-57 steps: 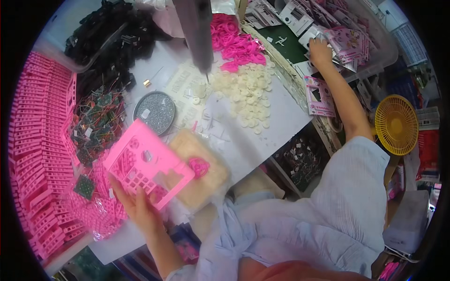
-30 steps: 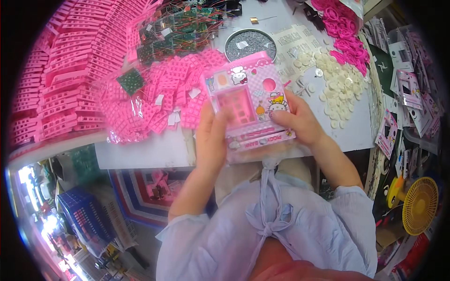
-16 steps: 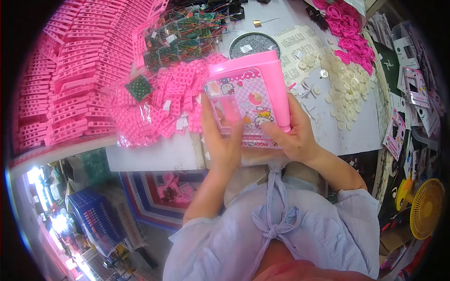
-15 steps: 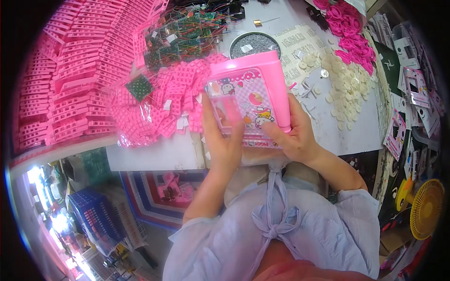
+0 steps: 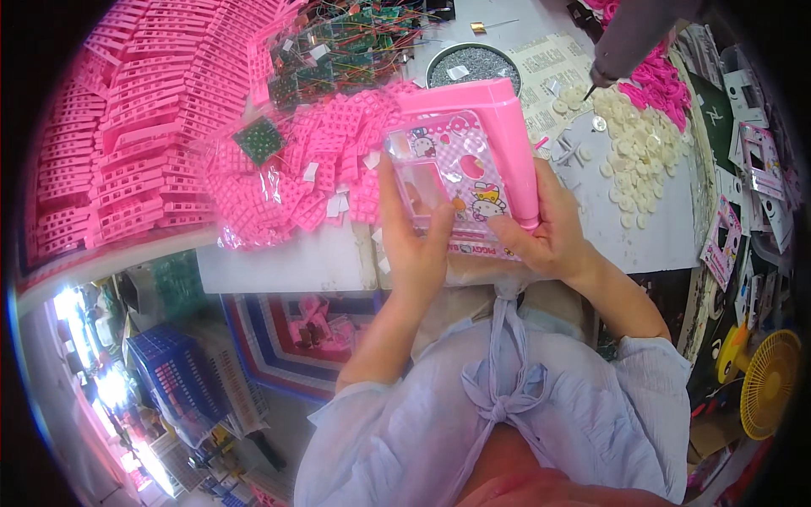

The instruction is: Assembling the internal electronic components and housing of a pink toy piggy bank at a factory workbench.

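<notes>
Between my two hands is a pink plastic toy case (image 5: pixel 525 160) with a printed cartoon front panel (image 5: pixel 469 169). The panel has a clear rectangular window, and a finger shows through it. My left hand (image 5: pixel 418 249) grips the left edge, its thumb on the lower front beside the window. On the right, my right hand (image 5: pixel 549 232) wraps the side of the case, thumb pressed on the panel's lower right corner. The fingers behind the case are mostly hidden. A dark powered screwdriver (image 5: pixel 629 42) with a thin pointed bit hangs above the table at the upper right.
Pink keypad pieces (image 5: pixel 338 127) and stacked pink frames (image 5: pixel 144 127) lie left. Wired green circuit boards (image 5: pixel 338 63) and a round tin of small screws (image 5: pixel 473 69) are behind. White discs (image 5: pixel 638 160) spread right. A yellow fan (image 5: pixel 769 384) stands lower right.
The dark screwdriver has come into view at the upper right. The case sits slightly further right in the picture, as does the table, and both hands keep their hold on it.
</notes>
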Motion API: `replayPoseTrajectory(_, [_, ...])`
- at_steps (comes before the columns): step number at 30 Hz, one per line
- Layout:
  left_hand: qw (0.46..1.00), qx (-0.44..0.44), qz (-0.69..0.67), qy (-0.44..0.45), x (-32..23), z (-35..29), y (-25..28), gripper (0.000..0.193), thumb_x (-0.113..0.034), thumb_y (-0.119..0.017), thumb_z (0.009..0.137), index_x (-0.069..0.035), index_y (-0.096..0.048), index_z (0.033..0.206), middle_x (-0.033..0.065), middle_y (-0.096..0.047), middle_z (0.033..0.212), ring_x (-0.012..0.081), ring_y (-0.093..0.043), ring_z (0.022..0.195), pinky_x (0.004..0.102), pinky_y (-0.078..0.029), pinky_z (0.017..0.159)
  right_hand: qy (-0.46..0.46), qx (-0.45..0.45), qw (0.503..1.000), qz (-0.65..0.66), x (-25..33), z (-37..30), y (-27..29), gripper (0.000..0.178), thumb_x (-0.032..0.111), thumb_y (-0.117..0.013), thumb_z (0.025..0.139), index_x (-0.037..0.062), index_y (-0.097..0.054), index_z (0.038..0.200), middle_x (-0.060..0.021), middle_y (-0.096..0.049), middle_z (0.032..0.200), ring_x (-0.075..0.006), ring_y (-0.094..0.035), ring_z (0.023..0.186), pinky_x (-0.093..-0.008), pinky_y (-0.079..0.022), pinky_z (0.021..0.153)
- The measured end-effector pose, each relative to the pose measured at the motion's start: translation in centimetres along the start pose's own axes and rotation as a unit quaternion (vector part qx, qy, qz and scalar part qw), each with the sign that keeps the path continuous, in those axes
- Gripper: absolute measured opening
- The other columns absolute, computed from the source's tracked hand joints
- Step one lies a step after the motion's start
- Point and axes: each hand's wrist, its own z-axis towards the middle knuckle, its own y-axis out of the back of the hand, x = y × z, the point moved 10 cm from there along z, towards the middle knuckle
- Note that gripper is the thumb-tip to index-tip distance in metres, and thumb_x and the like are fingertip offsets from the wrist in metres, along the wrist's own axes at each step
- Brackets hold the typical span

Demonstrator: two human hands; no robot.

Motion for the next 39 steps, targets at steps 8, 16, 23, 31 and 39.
replayPoseTrajectory(8, [0.999,0.002,0.049,-0.021,0.5,0.4,0.1,0.087,-0.011,-0.072,0.091,0.006,-0.022,0.159,0.0269,-0.039,0.154,0.0366,-0.042,0.141,0.0450,-0.032,0.118,0.007,0.090,0.994,0.069,0.4,1.0,-0.7,0.073,0.016,-0.073,0.091,-0.0024,-0.035,0.151,-0.0145,-0.058,0.132,-0.0223,-0.058,0.122,-0.0359,-0.047,0.103])
replayPoseTrajectory(16, [0.967,-0.056,-0.176,0.178,5.4,5.3,4.8,0.032,-0.023,-0.061,0.104,0.000,-0.060,0.126,0.0064,-0.062,0.111,0.0138,-0.056,0.099,0.0304,-0.047,0.089,-0.167,0.133,0.954,0.212,-2.2,0.9,-1.4,0.082,0.016,-0.080,0.085,-0.0030,-0.037,0.153,-0.0117,-0.053,0.144,-0.0198,-0.053,0.131,-0.0364,-0.043,0.111])
replayPoseTrajectory(23, [0.991,-0.034,-0.096,0.089,2.9,6.6,4.2,0.033,-0.033,-0.048,0.111,-0.004,-0.062,0.102,0.0015,-0.064,0.097,0.0081,-0.056,0.086,0.0271,-0.047,0.076,-0.205,0.110,0.933,0.273,-4.3,-1.0,-0.9,0.058,0.003,-0.077,0.089,-0.0045,-0.052,0.141,-0.0120,-0.068,0.127,-0.0175,-0.067,0.114,-0.0322,-0.053,0.102])
replayPoseTrajectory(31, [0.993,-0.094,-0.038,0.059,1.7,7.6,5.0,0.047,-0.039,-0.044,0.112,-0.004,-0.064,0.089,-0.0023,-0.062,0.076,0.0070,-0.054,0.071,0.0263,-0.042,0.062,-0.193,0.092,0.940,0.266,-3.4,-1.1,-1.3,0.050,0.002,-0.073,0.092,-0.0041,-0.054,0.138,-0.0123,-0.068,0.128,-0.0173,-0.067,0.114,-0.0327,-0.053,0.101])
replayPoseTrajectory(39, [0.976,-0.170,-0.120,0.065,1.5,7.1,5.9,0.063,-0.049,-0.030,0.112,-0.003,-0.068,0.094,-0.0012,-0.062,0.075,0.0065,-0.054,0.071,0.0255,-0.042,0.062,-0.137,0.030,0.955,0.261,-2.1,-0.5,-0.3,0.049,0.000,-0.071,0.093,-0.0056,-0.053,0.138,-0.0132,-0.068,0.127,-0.0163,-0.066,0.114,-0.0305,-0.053,0.100])
